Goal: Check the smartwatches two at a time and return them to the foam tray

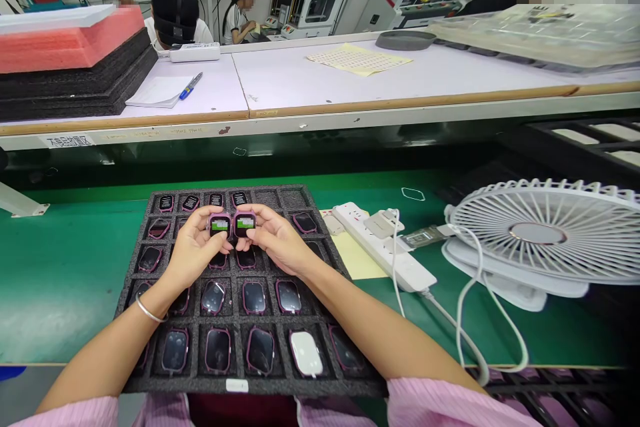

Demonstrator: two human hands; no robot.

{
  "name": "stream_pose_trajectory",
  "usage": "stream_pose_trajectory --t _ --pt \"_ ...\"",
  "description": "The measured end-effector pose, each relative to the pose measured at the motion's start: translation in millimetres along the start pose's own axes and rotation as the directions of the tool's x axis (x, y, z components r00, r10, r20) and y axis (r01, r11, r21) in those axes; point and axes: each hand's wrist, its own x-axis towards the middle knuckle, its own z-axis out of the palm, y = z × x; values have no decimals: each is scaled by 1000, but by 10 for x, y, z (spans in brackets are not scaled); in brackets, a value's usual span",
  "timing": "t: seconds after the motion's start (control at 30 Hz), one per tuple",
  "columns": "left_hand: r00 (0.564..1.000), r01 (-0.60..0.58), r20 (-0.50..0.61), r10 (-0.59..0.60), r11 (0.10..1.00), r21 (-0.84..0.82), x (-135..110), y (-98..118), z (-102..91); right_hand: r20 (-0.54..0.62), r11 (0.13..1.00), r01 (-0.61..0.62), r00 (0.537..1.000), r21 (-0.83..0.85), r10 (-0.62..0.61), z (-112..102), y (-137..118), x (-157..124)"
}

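Left hand (193, 247) grips one pink-framed watch (220, 226) between thumb and fingers, and right hand (280, 240) grips a second watch (245, 223) the same way. The two watches are side by side, almost touching, with lit screens facing up and a green patch on each display. Both are held just above the middle of a black foam tray (300, 383), which has rows of square pockets. Most pockets hold more pink-framed watches (254, 297) with dark screens, and a white device (306, 353) lies in a pocket near the bottom edge. A few pockets at the top right show no watch. A thin bangle (150, 310) circles the left wrist, and pink sleeves (440, 407) show at the bottom of the frame.

Tray sits on a green bench mat (65, 280). To its right are a white power strip (383, 247), a yellow sheet (355, 260) partly under the strip, and a white desk fan (537, 233). Beyond, a long white bench (300, 80) carries a printed sheet (359, 59) and a pen (191, 85). Pink and black foam stacks (70, 40) sit at upper left. Two co-workers (175, 7) sit at the top of the frame, near white machines (307, 0).
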Motion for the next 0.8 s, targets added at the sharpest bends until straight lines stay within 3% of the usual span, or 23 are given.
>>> stream_pose_trajectory --t 0.3,0.8 --pt "999 37 0 -37 999 6 -7 -4 -14 -42 999 -21 999 -40 19 11 21 -2" --pt "1000 23 12 -23 999 -25 15 -59 -33 -20 1000 12 1000 -6 -12 -15 69 24"
